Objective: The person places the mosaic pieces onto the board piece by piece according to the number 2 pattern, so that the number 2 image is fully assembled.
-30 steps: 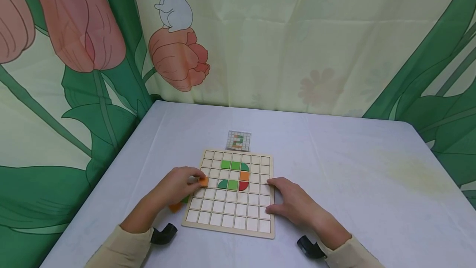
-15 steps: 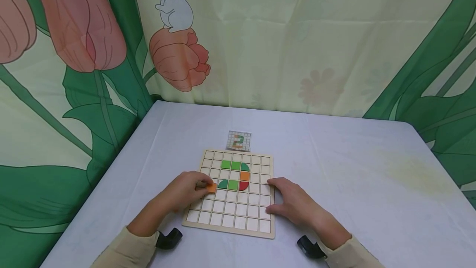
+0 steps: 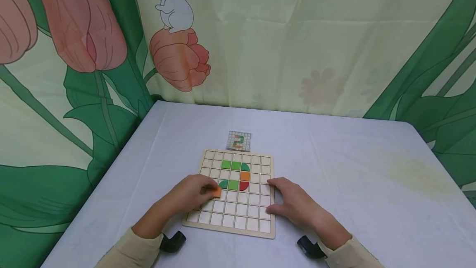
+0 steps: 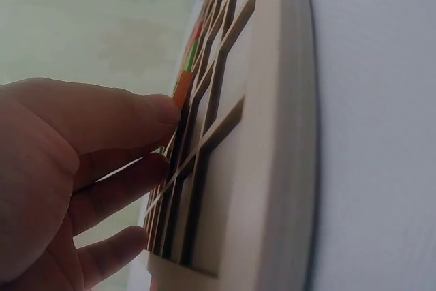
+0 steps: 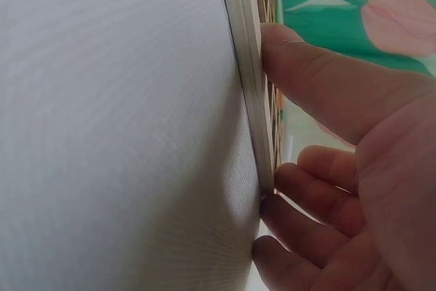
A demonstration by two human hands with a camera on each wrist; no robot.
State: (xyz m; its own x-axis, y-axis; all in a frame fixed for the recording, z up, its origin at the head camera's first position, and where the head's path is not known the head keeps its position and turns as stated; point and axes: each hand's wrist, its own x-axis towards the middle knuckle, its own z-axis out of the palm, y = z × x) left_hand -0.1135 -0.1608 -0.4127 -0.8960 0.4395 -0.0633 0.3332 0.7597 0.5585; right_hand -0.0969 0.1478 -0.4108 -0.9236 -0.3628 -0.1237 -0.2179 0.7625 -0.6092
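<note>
My left hand (image 3: pixel 191 194) pinches an orange square tile (image 3: pixel 217 193) between thumb and fingers, over the left half of a wooden grid board (image 3: pixel 247 233). In the left wrist view the orange tile (image 4: pixel 183 89) stands tilted above the grid, its far side hidden by the thumb. Just beyond it on the board lies a dark green quarter-round tile (image 3: pixel 224 184), then a green square (image 3: pixel 233 185) and a red quarter-round (image 3: pixel 243 185). My right hand (image 3: pixel 295 204) rests on the board's right edge, thumb and index finger spread apart and touching the rim.
Behind the board lies a small card (image 3: pixel 239 141) printed with a coloured figure 2 on a grid. Farther up the board are two green squares (image 3: pixel 230 165), a dark green quarter-round (image 3: pixel 245 167) and an orange square (image 3: pixel 244 176). A white cloth (image 3: pixel 346 168) covers the table.
My left hand has carried the orange tile from the board's left edge rightward and nearer to me, below the dark green quarter-round. The right hand has stayed in place.
</note>
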